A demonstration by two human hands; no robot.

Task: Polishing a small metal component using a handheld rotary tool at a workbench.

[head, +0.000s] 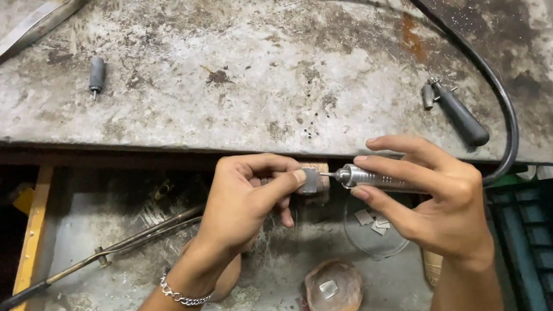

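My left hand (246,198) pinches a small grey metal piece (309,180) between thumb and fingers, held against a small wooden peg (321,168) at the bench edge. My right hand (429,196) grips a silver rotary handpiece (363,177) like a pen, its thin bit touching the metal piece. A black flexible cable (484,73) runs from the handpiece up across the bench. A chain bracelet (183,297) sits on my left wrist.
The worn metal benchtop (264,58) carries a small grey bit holder (96,73), a black-handled tool (460,115) and a flat metal strip (3,45). The open yellow-framed drawer (27,242) below holds long tongs (92,259), a clear dish with metal bits (373,224) and a brown bowl (334,290).
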